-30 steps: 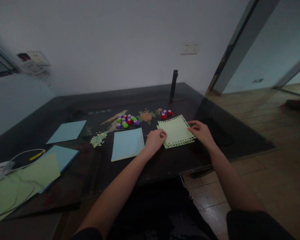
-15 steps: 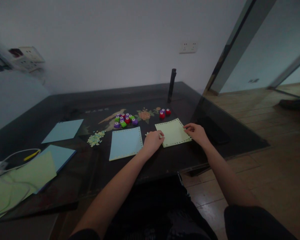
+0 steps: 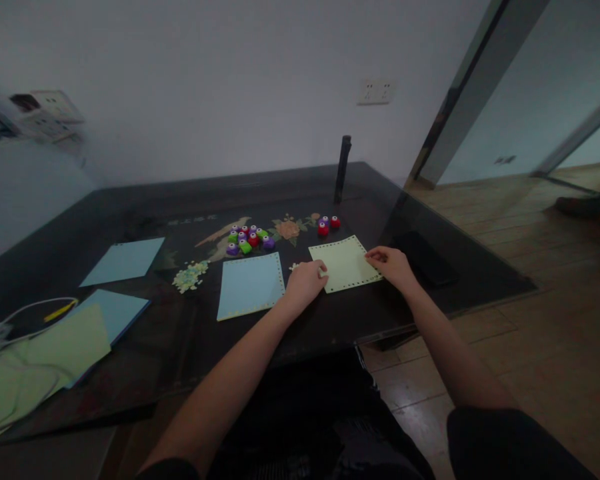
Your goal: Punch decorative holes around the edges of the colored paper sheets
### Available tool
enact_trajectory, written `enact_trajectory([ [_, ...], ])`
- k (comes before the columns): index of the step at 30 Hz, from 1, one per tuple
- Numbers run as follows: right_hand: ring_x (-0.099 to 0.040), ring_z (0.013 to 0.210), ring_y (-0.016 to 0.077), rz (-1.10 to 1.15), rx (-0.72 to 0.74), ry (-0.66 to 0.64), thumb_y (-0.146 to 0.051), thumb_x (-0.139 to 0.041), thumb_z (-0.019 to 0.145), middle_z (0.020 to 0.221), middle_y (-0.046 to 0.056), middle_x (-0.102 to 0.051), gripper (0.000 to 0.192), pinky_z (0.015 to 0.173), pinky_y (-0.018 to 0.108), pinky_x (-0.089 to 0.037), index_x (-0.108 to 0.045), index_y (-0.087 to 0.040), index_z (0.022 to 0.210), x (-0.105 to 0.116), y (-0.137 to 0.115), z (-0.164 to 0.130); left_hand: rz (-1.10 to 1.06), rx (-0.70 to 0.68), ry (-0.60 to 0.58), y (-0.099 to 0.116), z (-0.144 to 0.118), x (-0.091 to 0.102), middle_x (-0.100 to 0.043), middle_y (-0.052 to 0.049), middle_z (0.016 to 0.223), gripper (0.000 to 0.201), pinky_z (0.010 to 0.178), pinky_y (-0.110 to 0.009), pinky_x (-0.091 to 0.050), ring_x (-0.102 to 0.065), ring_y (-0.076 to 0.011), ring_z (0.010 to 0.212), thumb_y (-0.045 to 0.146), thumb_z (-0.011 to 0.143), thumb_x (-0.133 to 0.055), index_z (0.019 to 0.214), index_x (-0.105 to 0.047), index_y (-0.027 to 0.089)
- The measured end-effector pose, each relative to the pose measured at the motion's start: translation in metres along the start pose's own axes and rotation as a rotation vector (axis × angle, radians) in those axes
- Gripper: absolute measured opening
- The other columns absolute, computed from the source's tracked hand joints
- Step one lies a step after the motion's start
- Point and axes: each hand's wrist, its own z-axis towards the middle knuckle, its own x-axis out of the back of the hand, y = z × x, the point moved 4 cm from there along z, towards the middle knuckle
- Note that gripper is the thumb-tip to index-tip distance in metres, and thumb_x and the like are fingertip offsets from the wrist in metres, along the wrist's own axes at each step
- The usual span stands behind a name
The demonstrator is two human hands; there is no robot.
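A pale yellow-green sheet of paper (image 3: 347,263) lies on the dark table, with a row of small dark marks or holes along its edges. My left hand (image 3: 306,280) is closed at its left edge, thumb and forefinger curled on the paper. On the opposite edge my right hand (image 3: 389,264) pinches the margin with its fingertips; whether a tiny piece is also between them cannot be seen. Left of my left hand rests a light blue sheet (image 3: 251,285), similarly marked along its top and right edges. Small pale paper bits (image 3: 294,267) peek out behind my left hand.
Several red, green and purple craft punches with eye-like tops (image 3: 250,240) stand beyond the blue sheet, others (image 3: 325,225) farther right. A pile of paper bits (image 3: 190,276), more blue paper (image 3: 125,260), yellow-green sheets (image 3: 45,367) and a white cable lie left. A black upright post (image 3: 343,170) stands behind.
The view has shifted very slightly. Both hands stay at the two edges of the yellow-green sheet, with hardly any movement of the fingers.
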Motion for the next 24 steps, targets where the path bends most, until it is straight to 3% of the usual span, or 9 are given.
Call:
enact_trajectory([
  [13,-0.051,0.056,0.0146,-0.053,0.056,-0.028,-0.027,-0.062,0.068,0.062,0.002,-0.058,0.014,0.056,0.027,-0.04,-0.069,-0.018,0.075,-0.0007,-0.0033,-0.0015,-0.023,0.003,0.004,-0.0013,0.0005,-0.0013,-0.069,-0.004,0.076,0.017,0.074,-0.031,-0.047,-0.065,-0.0211,0.077,0.019,0.075,-0.06,0.091,-0.067,0.021],
  [24,-0.049,0.058,0.0139,-0.099,0.103,-0.015,-0.026,-0.063,0.068,0.071,0.002,-0.054,0.012,0.059,0.028,-0.041,-0.069,-0.019,0.076,-0.0009,-0.0004,0.0001,0.015,-0.003,-0.008,-0.0002,0.0001,-0.0018,-0.07,-0.004,0.077,0.019,0.074,-0.03,-0.047,-0.064,-0.0211,0.078,0.02,0.077,-0.058,0.094,-0.066,0.02],
])
